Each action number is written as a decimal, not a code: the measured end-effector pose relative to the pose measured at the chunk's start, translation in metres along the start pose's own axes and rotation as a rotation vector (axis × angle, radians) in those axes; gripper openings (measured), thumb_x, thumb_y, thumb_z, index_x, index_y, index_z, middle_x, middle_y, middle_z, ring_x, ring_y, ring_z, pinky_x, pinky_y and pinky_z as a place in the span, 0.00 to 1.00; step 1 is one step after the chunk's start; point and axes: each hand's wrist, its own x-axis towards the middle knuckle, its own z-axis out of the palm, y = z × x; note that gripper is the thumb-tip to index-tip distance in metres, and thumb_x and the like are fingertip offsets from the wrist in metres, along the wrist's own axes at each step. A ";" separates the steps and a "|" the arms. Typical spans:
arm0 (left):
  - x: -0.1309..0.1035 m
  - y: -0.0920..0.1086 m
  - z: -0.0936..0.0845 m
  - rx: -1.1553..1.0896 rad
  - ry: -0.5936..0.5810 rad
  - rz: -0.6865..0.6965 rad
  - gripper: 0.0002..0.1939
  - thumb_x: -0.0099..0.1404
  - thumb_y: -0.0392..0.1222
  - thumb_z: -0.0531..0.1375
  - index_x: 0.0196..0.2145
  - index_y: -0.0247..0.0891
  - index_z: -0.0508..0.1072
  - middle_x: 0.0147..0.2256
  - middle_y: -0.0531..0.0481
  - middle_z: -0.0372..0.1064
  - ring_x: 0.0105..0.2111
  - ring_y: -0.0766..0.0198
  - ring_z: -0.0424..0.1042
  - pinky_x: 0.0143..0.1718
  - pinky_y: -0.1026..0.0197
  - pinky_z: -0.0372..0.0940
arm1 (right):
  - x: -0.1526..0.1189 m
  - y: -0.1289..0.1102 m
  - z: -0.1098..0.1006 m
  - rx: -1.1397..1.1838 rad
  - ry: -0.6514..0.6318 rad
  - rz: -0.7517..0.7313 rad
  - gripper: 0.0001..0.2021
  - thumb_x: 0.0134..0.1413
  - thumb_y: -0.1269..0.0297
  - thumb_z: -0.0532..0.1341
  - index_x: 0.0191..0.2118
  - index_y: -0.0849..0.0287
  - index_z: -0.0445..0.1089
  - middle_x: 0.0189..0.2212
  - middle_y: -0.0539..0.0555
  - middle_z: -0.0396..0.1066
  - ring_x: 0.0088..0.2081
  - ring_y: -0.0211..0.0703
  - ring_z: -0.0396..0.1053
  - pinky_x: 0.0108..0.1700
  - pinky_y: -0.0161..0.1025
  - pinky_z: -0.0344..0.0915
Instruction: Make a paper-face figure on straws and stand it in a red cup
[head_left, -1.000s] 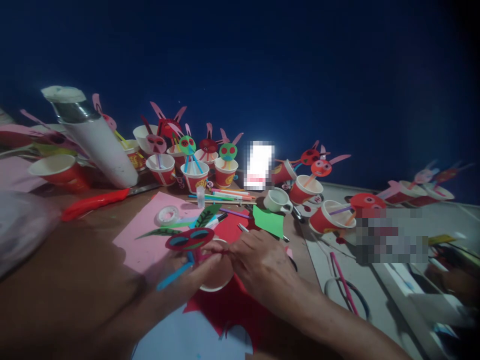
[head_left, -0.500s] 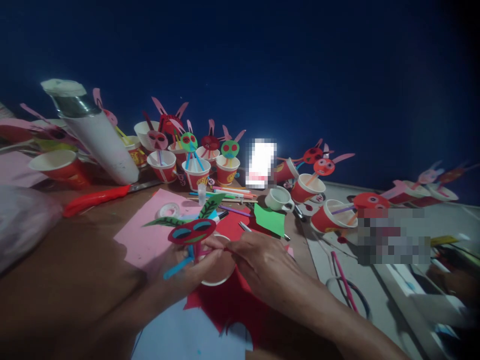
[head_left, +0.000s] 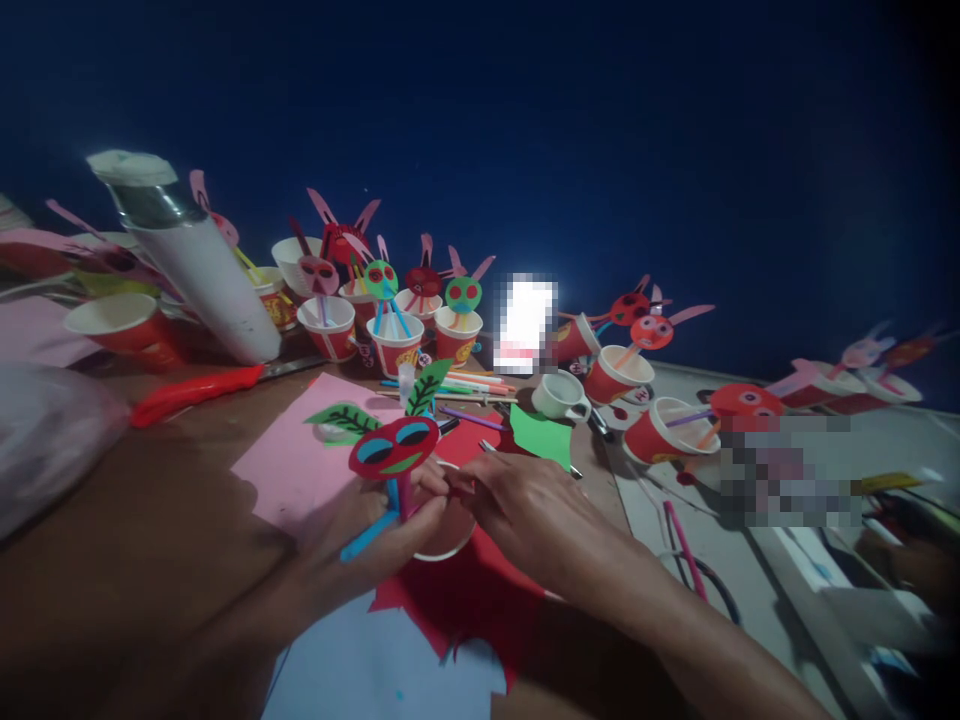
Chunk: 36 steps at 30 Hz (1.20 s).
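A red paper face (head_left: 394,447) with blue eyes and green leaf-like ears stands on blue and pink straws in my left hand (head_left: 390,530), whose fingers are closed round them. My right hand (head_left: 521,495) is pinched close to the left fingertips, above a paper cup (head_left: 448,540). Whatever small part lies between the right fingertips is too hidden to name. Under the hands lie red paper (head_left: 480,600) and white paper (head_left: 382,660).
Behind stand several cups with paper faces (head_left: 395,340), a white mug (head_left: 559,397) and a white flask (head_left: 202,280). Pink paper (head_left: 281,460), green paper (head_left: 541,437) and loose straws (head_left: 457,384) lie nearer. A red-handled knife (head_left: 199,395) is at left.
The red face and its ears have moved slightly up and right and tilted more. The pink straw now stands more upright, and both hands stay close together.
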 end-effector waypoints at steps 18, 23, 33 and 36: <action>0.000 0.000 0.003 0.034 -0.059 -0.011 0.04 0.56 0.35 0.56 0.27 0.41 0.69 0.37 0.48 0.76 0.44 0.57 0.72 0.48 0.55 0.65 | 0.003 0.018 0.022 0.234 0.164 0.064 0.03 0.53 0.71 0.57 0.31 0.56 0.64 0.24 0.47 0.70 0.25 0.36 0.66 0.26 0.31 0.51; 0.001 0.000 0.003 0.156 -0.066 -0.049 0.04 0.55 0.34 0.54 0.26 0.40 0.68 0.36 0.46 0.76 0.40 0.56 0.74 0.45 0.55 0.67 | 0.004 0.017 0.023 0.276 0.184 0.038 0.03 0.53 0.70 0.58 0.32 0.56 0.63 0.24 0.45 0.70 0.25 0.35 0.65 0.26 0.31 0.52; -0.005 -0.012 0.005 0.037 0.013 -0.071 0.10 0.65 0.43 0.52 0.38 0.40 0.72 0.42 0.47 0.73 0.46 0.57 0.70 0.49 0.56 0.65 | 0.001 0.022 0.024 0.312 0.144 -0.028 0.05 0.60 0.64 0.55 0.36 0.55 0.68 0.29 0.48 0.71 0.30 0.37 0.67 0.31 0.33 0.58; -0.003 -0.012 0.005 -0.074 0.082 -0.100 0.10 0.65 0.43 0.53 0.36 0.41 0.74 0.40 0.49 0.74 0.47 0.56 0.70 0.50 0.55 0.65 | 0.000 0.022 0.023 0.307 0.187 -0.081 0.06 0.60 0.65 0.55 0.38 0.55 0.70 0.36 0.50 0.71 0.37 0.39 0.68 0.38 0.35 0.62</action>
